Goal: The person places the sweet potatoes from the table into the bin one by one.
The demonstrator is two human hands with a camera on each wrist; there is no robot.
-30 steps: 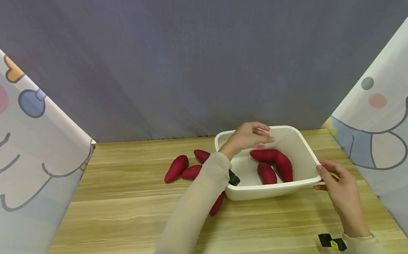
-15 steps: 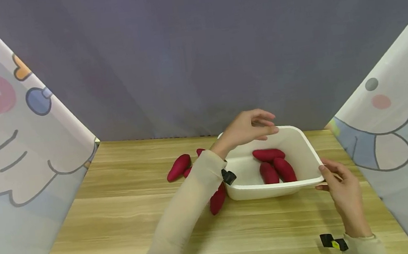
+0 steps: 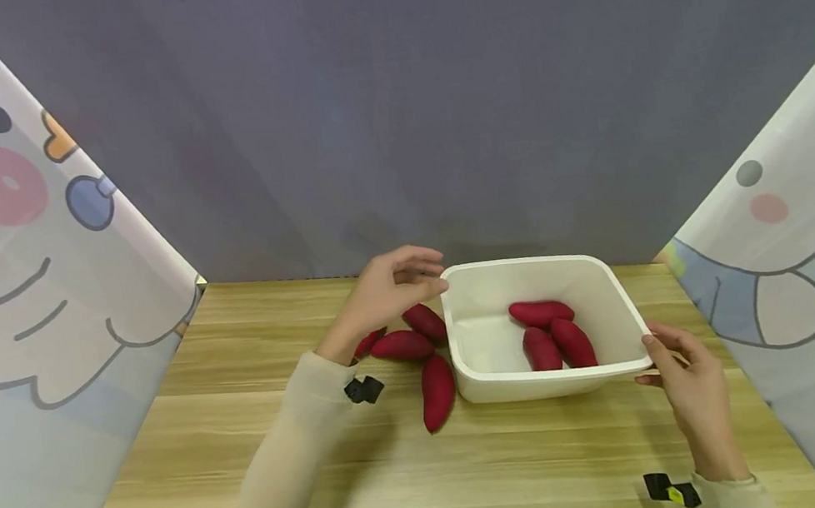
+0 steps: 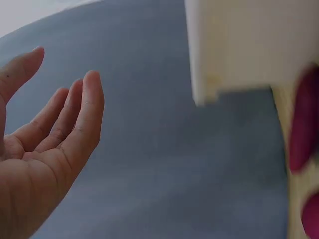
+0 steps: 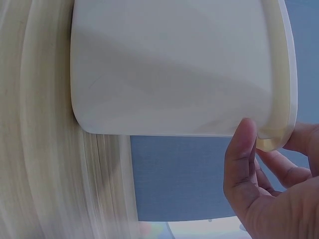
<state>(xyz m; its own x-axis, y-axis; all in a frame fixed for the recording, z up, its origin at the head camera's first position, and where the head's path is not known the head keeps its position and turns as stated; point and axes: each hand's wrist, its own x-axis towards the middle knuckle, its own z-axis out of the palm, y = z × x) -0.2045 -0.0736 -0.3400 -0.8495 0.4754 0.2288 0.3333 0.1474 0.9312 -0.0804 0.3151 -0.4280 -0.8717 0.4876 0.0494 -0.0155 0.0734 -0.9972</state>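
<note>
My left hand (image 3: 385,294) hovers with relaxed fingers over the red sweet potatoes on the table, just left of a white plastic bin (image 3: 543,383). Nothing lies between its thumb and fingers (image 4: 87,112) in the left wrist view. Below it are a sweet potato (image 3: 403,346), one beside the bin (image 3: 425,323) and one partly hidden by the wrist (image 3: 368,343). Another sweet potato (image 3: 438,393) lies by the bin's near left corner. Three sweet potatoes (image 3: 574,342) rest inside the bin. My right hand (image 3: 692,389) pinches the rim at the bin's near right corner (image 5: 269,143).
The wooden table (image 3: 523,475) ends at a grey cloth wall (image 3: 392,121) just behind the bin. Cartoon-printed panels (image 3: 7,249) flank both sides. Black wrist straps (image 3: 364,390) show on the sleeves.
My left hand has moved left out of the bin to above the loose sweet potatoes. In the bin, one sweet potato has settled apart from another. My right hand keeps its hold on the rim.
</note>
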